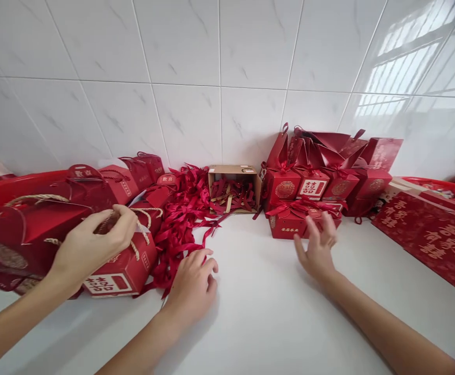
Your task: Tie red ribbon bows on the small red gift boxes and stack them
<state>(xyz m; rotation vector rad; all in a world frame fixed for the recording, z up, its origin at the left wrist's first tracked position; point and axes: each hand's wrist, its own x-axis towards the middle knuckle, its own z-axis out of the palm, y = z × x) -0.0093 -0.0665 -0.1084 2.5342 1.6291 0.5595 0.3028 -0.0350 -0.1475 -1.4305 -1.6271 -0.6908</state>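
Observation:
My left hand [193,284] rests on the white tabletop with its fingers curled, at the near edge of a heap of red ribbons [180,219]. What it holds, if anything, is hidden under it. My right hand [318,246] hovers with fingers spread, holding nothing, just in front of a small red gift box tied with a ribbon [288,221]. At the far left, another person's hand [95,237] grips the rope handle of a red gift box [124,271] lying on its side.
A stack of red gift boxes and bags [321,166] stands against the tiled wall. An open cardboard box [233,172] holds ribbon pieces. More red bags [20,229] lie at the left. Flat red packages [426,229] lie at the right.

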